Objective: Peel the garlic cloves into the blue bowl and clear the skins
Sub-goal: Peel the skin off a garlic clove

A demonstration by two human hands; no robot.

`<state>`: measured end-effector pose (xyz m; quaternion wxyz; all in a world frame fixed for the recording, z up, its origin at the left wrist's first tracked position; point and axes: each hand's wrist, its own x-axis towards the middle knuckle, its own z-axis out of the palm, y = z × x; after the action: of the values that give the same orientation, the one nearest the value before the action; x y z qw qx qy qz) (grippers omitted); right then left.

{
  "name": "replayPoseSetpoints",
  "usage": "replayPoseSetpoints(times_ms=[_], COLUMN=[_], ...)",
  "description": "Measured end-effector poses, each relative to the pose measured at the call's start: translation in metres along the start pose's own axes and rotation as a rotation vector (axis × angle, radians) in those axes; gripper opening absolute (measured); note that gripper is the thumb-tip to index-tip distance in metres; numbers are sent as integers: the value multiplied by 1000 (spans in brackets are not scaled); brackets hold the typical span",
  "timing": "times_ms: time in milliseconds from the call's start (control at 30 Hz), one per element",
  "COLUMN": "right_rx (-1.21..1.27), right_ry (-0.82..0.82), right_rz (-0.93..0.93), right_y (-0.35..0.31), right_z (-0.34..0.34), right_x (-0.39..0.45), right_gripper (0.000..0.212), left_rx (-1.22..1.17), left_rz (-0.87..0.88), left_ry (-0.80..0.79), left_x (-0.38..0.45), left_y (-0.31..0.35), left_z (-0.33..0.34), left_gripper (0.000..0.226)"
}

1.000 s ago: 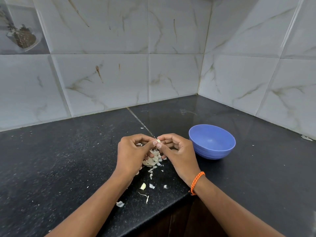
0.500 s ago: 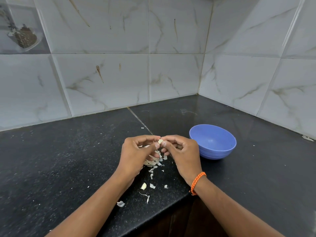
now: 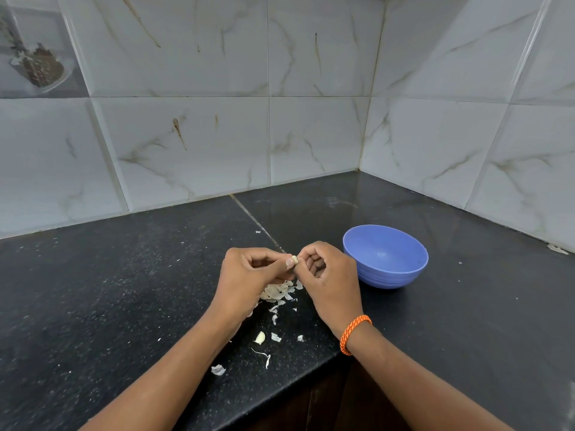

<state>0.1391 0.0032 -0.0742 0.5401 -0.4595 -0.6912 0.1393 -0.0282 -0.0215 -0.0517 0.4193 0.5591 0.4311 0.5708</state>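
We're looking at a black granite countertop [image 3: 93, 290] in a corner w/ marble-look wall tiles [image 3: 193, 144]. Blue bowl [image 3: 385, 256] is sitting on it just right of our right hand [image 3: 329, 281], not touching; can't tell what's inside. We're pinching one garlic clove [image 3: 294, 260] btwn both hands above the counter: left hand [image 3: 249, 281] is gripping it w/ thumb + fingers curled, right hand is doing the same. Orange braided band [image 3: 353, 333] is sitting on the right wrist. Skin pile [image 3: 280, 292] is lying under the hands, loose bits near the front edge, plus a small clove piece [image 3: 259, 337].
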Motion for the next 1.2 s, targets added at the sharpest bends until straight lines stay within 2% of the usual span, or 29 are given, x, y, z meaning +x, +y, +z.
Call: replayPoseSetpoints(times_ms=[200,333,467,600,933,1100,1200], right_rx=[32,124,155,132,128,209,305], right_ry=[-31,-88,-106,-87,-25,-74,-106], right_rz=[-8,11,-35,-41,-45,-14,43], right_y=[-4,-6,-9,-12,-10,-5,-5], right_z=[1,0,-2,-3,-4,-3,-4], right_x=[-1,-2,-3,-4,-4,-4,-4], right_gripper=[26,12,13,5,6,15,13], left_rx=[-38,-98,-203,-208,-190,-202,-181], left_rz=[-31,-64,-72,-61,-57,-38,-13], left_ry=[-16,5,45,54,20,43,39], left_x=[0,0,1,2,2,3,4], left_y=[-1,-2,-1,0,1,0,0], left_z=[0,-2,-6,-5,-6,-8,-8], left_gripper=[10,13,20,19,16,23,24])
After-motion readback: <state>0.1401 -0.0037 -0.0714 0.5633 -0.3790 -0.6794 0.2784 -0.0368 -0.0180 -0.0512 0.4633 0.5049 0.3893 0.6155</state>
